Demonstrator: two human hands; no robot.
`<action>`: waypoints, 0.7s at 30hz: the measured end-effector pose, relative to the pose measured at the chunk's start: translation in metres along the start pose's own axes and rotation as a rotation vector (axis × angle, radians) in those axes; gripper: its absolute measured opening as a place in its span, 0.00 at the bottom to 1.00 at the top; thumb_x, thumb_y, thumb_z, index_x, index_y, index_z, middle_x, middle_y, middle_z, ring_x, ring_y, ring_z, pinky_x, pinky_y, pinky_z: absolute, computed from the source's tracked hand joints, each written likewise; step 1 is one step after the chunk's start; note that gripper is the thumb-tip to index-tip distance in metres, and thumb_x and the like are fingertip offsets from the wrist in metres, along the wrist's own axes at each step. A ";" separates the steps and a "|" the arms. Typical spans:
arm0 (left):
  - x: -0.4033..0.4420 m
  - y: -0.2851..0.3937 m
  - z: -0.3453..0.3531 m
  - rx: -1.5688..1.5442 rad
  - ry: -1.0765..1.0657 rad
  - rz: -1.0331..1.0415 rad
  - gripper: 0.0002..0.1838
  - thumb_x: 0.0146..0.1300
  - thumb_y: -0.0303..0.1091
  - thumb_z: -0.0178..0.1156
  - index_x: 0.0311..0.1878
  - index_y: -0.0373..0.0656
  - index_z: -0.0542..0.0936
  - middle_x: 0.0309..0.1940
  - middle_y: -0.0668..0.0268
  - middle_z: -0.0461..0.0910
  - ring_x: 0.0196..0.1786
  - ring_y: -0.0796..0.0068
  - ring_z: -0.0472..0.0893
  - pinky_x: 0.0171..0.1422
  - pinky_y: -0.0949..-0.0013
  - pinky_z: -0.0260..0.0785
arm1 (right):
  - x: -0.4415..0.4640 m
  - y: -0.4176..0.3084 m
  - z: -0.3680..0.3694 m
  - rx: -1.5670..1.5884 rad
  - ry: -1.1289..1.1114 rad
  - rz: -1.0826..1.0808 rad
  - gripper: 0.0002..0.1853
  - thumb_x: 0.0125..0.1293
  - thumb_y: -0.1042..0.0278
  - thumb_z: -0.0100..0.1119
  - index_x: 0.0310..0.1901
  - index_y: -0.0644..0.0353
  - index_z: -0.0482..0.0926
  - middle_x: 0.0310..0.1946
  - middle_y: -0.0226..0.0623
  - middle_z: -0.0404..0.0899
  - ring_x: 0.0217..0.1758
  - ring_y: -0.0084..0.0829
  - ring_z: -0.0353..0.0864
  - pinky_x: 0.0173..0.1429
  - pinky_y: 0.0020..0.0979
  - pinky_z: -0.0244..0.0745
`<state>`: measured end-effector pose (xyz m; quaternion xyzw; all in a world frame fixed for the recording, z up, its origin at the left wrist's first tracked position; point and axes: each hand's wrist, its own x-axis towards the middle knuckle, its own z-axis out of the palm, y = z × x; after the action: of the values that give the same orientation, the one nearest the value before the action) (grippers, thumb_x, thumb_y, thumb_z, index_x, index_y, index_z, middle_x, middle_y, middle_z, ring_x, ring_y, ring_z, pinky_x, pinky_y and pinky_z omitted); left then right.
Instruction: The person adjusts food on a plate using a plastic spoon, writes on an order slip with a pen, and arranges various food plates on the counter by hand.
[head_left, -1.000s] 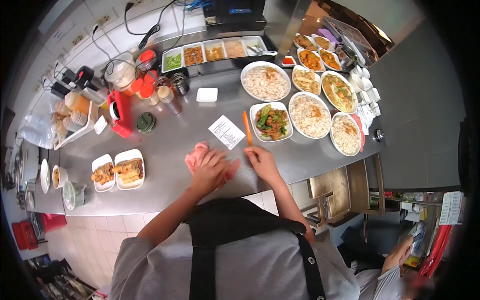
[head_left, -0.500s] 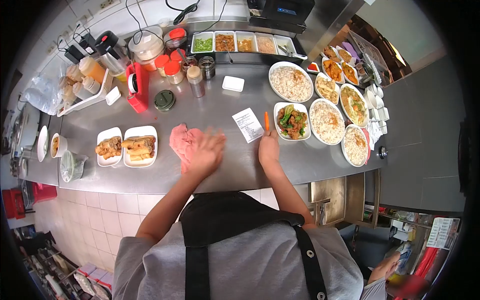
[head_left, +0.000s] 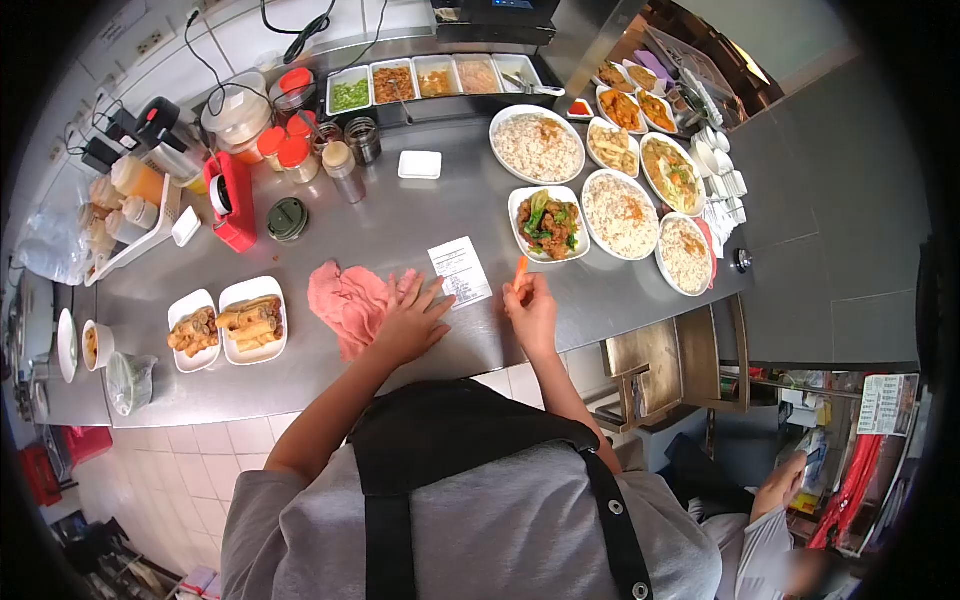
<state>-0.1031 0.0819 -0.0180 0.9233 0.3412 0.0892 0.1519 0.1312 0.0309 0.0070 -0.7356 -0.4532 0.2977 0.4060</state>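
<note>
My left hand (head_left: pixel 408 328) lies with fingers spread on the steel counter, between a crumpled pink cloth (head_left: pixel 348 302) and a printed receipt (head_left: pixel 460 270). Its fingertips reach the receipt's lower left edge, and its thumb side cannot be told apart clearly from the cloth. Just right of the receipt, my right hand (head_left: pixel 533 316) is closed around a slim orange pen (head_left: pixel 520 270), held upright with its top showing above the fingers. A square white dish of meat and green vegetables (head_left: pixel 548 224) stands beyond the right hand.
Oval plates of rice (head_left: pixel 620 213) and other cooked dishes crowd the right side. Two white dishes of fried food (head_left: pixel 252 318) sit at left. Jars, a red tape dispenser (head_left: pixel 232 200) and topping trays (head_left: pixel 398 84) line the back. Another person's hand (head_left: pixel 778 484) appears lower right.
My left hand has gone from blurred motion to resting beside the receipt. My right hand still grips the orange pen, now with its fingers curled up. The whole view has shifted.
</note>
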 end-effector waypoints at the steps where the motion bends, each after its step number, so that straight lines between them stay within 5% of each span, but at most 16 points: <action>1: -0.003 0.001 -0.002 0.007 -0.018 0.003 0.28 0.63 0.53 0.60 0.66 0.59 0.73 0.75 0.60 0.57 0.77 0.48 0.51 0.74 0.27 0.33 | 0.000 0.002 0.001 0.188 0.029 0.013 0.12 0.64 0.72 0.62 0.45 0.63 0.71 0.31 0.37 0.76 0.26 0.26 0.77 0.34 0.29 0.75; 5: -0.010 0.003 -0.002 -0.015 -0.009 0.010 0.30 0.62 0.56 0.59 0.67 0.60 0.72 0.75 0.58 0.55 0.78 0.49 0.52 0.74 0.27 0.33 | 0.000 0.000 0.006 0.472 0.023 0.046 0.06 0.69 0.75 0.56 0.43 0.59 0.69 0.32 0.32 0.78 0.29 0.22 0.78 0.36 0.26 0.77; 8: -0.010 0.006 -0.003 0.012 0.008 0.004 0.30 0.62 0.58 0.59 0.66 0.61 0.73 0.75 0.57 0.55 0.77 0.50 0.52 0.74 0.27 0.32 | 0.006 0.022 0.022 0.379 -0.052 -0.098 0.06 0.69 0.75 0.56 0.43 0.60 0.69 0.34 0.33 0.79 0.33 0.21 0.79 0.40 0.25 0.77; 11: -0.009 0.007 -0.005 0.012 0.008 -0.001 0.30 0.62 0.58 0.59 0.65 0.61 0.73 0.75 0.57 0.55 0.77 0.50 0.52 0.74 0.27 0.31 | -0.003 0.021 0.032 0.530 -0.054 -0.052 0.06 0.65 0.75 0.60 0.38 0.60 0.71 0.30 0.27 0.76 0.29 0.15 0.72 0.34 0.21 0.70; 17: -0.009 0.006 -0.003 -0.003 0.000 -0.011 0.31 0.61 0.58 0.60 0.66 0.61 0.72 0.76 0.59 0.55 0.78 0.49 0.52 0.73 0.26 0.33 | -0.014 0.029 0.042 0.425 -0.130 -0.071 0.05 0.62 0.76 0.60 0.33 0.61 0.73 0.24 0.27 0.76 0.28 0.15 0.72 0.34 0.22 0.69; 21: -0.008 0.005 -0.004 -0.007 -0.022 -0.025 0.31 0.61 0.59 0.60 0.67 0.62 0.72 0.76 0.60 0.56 0.78 0.51 0.52 0.72 0.25 0.33 | -0.016 0.029 0.045 0.340 -0.184 -0.061 0.06 0.63 0.74 0.61 0.34 0.60 0.73 0.29 0.31 0.80 0.33 0.17 0.76 0.41 0.23 0.74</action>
<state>-0.1073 0.0740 -0.0132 0.9193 0.3509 0.0784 0.1599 0.1007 0.0235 -0.0395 -0.6119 -0.4539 0.4236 0.4900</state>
